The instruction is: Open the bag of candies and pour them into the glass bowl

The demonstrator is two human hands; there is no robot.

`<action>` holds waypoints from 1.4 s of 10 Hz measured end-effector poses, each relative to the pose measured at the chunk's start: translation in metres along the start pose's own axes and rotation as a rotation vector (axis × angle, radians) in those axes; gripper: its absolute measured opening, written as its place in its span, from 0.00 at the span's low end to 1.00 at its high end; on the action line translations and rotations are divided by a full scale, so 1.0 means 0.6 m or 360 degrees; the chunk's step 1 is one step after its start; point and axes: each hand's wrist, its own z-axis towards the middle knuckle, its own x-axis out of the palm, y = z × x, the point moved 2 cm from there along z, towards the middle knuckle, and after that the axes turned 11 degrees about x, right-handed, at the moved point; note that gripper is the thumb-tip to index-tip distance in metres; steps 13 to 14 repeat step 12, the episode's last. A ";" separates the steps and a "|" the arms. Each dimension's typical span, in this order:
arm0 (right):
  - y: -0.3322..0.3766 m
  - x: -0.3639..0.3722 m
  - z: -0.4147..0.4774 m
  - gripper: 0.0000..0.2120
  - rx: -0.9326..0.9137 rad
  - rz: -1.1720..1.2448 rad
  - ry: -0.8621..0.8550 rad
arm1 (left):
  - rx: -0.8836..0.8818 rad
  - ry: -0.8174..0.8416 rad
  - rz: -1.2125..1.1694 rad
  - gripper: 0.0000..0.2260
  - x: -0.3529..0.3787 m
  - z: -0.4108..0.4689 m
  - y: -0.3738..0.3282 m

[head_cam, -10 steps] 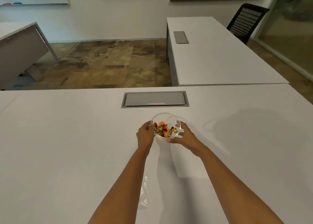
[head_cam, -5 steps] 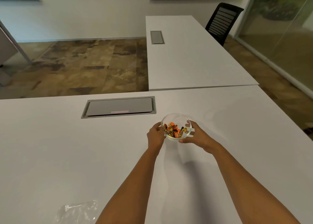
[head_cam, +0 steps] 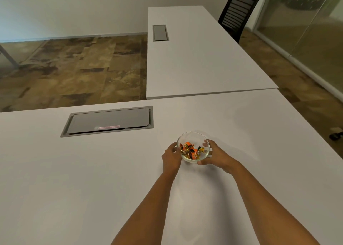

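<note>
A small clear glass bowl [head_cam: 193, 135] stands on the white table [head_cam: 74, 170], holding several orange and gold wrapped candies [head_cam: 191, 151]. My left hand [head_cam: 170, 156] cups the bowl's left side. My right hand [head_cam: 216, 154] wraps its right side, fingers curled against the glass. Both hands grip the bowl. The candy bag is out of view.
A grey cable hatch [head_cam: 109, 121] is set into the table behind and left of the bowl. A second white table [head_cam: 194, 59] with its own hatch [head_cam: 160, 32] joins at the far side. A black chair [head_cam: 237, 13] stands beside it, with a glass wall [head_cam: 306, 31] at right.
The view has swung right, so the bowl and hands sit further right in frame. The clear plastic bag seen at the lower left has left the view. Both hands stay on the bowl.
</note>
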 end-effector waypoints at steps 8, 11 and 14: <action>-0.003 -0.003 -0.020 0.47 -0.0073 -0.0006 -0.0218 | 0.0068 0.0099 0.0262 0.19 0.004 -0.003 0.011; -0.023 0.029 -0.068 0.35 -0.0185 0.0068 -0.0412 | 0.0197 0.0184 0.0410 0.17 -0.060 -0.041 0.009; -0.035 0.045 -0.093 0.31 -0.0181 0.0044 -0.0565 | 0.0315 0.0077 0.0576 0.17 -0.100 -0.054 0.007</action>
